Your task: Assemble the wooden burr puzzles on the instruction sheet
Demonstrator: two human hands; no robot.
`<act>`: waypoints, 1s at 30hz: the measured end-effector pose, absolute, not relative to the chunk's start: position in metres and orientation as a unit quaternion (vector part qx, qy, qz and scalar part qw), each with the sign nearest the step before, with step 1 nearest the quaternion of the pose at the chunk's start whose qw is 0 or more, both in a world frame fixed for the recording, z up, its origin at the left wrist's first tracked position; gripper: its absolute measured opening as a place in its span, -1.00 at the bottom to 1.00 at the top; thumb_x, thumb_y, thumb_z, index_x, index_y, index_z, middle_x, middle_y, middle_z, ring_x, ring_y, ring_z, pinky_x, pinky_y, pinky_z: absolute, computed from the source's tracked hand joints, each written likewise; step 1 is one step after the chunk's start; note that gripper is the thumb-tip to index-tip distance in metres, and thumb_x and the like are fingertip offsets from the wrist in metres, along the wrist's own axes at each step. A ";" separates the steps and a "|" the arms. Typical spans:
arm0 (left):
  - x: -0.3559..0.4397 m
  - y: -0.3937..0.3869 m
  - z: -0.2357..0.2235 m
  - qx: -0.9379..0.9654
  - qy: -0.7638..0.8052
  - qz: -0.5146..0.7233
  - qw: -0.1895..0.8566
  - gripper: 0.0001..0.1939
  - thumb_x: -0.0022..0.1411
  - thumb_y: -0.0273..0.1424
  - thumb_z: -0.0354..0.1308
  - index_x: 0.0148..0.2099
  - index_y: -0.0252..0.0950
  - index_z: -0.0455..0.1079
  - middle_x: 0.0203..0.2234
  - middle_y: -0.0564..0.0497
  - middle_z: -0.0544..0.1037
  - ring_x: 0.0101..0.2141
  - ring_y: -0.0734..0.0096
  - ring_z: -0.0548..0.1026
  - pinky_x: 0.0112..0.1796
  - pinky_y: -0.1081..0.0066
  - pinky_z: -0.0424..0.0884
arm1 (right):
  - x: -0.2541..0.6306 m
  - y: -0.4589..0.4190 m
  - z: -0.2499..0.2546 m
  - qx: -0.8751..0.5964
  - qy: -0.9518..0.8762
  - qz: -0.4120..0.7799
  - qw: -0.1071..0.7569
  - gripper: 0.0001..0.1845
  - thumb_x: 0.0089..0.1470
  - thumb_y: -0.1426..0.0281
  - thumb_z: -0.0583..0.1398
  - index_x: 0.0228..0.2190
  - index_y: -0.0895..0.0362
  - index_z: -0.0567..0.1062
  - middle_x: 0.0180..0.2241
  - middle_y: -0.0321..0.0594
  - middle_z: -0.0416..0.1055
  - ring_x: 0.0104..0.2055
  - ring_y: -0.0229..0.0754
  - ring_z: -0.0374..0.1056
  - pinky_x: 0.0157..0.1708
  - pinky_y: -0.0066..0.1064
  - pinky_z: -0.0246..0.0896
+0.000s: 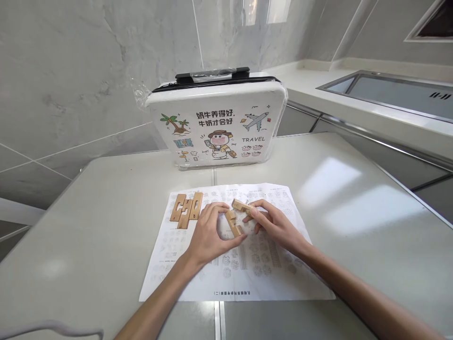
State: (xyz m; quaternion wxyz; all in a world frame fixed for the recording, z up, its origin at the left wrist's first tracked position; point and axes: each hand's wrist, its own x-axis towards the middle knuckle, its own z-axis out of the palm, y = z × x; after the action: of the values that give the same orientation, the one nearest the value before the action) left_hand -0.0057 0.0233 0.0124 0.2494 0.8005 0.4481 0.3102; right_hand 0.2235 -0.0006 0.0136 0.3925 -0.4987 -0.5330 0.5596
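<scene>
My left hand (212, 231) grips a notched wooden puzzle piece (234, 224) by its two ends, between thumb and fingers, over the printed sheet (198, 283). To its right, my right hand (271, 221) pinches a second notched wooden puzzle piece (241, 206) by one end. The two pieces are close together, and I cannot tell whether they touch. Left of my left hand, several flat wooden puzzle pieces (183, 215) lie side by side on the sheet; they have cut-outs, and some bear numbers.
Behind the sheet a white plastic-wrapped case (219, 101) with cartoon prints and a black handle stands upright. All this is on a light table (106, 226) against a grey tiled wall. A counter with a sink (389, 92) is at the right.
</scene>
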 end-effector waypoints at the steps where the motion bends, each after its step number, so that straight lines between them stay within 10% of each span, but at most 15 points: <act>1: -0.005 0.023 0.010 0.803 0.452 0.309 0.238 -0.40 0.13 -0.05 0.51 0.04 -0.18 0.33 0.06 -0.13 0.55 0.09 -0.02 0.52 0.08 0.00 0.48 | 0.222 -0.001 0.014 -0.498 -0.538 0.555 0.394 -0.51 0.37 -0.12 0.18 -0.08 0.05 0.47 -0.14 -0.13 0.62 -0.34 -0.14 0.51 -0.24 -0.24 0.46; 10: -0.006 0.025 0.000 0.815 0.460 0.292 0.196 -0.39 0.18 -0.01 0.47 0.11 -0.17 0.37 0.07 -0.13 0.53 0.11 -0.06 0.50 0.08 -0.02 0.46 | 0.217 -0.006 0.014 -0.502 -0.608 0.459 0.410 -0.58 0.42 -0.04 0.15 -0.07 0.04 0.52 -0.07 -0.05 0.60 -0.16 0.00 0.60 -0.38 -0.31 0.46; 16: -0.007 0.026 -0.002 0.821 0.463 0.273 0.191 -0.37 0.22 0.01 0.44 0.17 -0.19 0.38 0.12 -0.17 0.50 0.15 -0.11 0.46 0.13 -0.07 0.44 | 0.221 -0.004 0.014 -0.569 -0.575 0.440 0.390 -0.52 0.40 -0.11 0.12 -0.14 0.04 0.45 -0.43 -0.18 0.60 -0.53 -0.08 0.45 -0.56 -0.31 0.22; 30: -0.008 0.024 -0.004 0.824 0.471 0.263 0.171 -0.39 0.38 0.02 0.30 0.32 -0.14 0.32 0.20 -0.17 0.41 0.24 -0.10 0.38 0.22 -0.10 0.39 | 0.226 0.000 -0.008 -0.618 -0.713 0.102 0.314 -0.76 0.35 0.26 0.17 -0.38 0.01 0.30 -0.15 -0.10 0.49 -0.26 -0.06 0.44 -0.49 -0.29 0.16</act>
State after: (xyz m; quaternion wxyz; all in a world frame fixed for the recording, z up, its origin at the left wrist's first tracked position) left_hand -0.0083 0.0240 -0.0044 0.1706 0.8244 0.4713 0.2630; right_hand 0.2260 0.0002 -0.0084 0.3144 -0.6184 -0.7129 0.1022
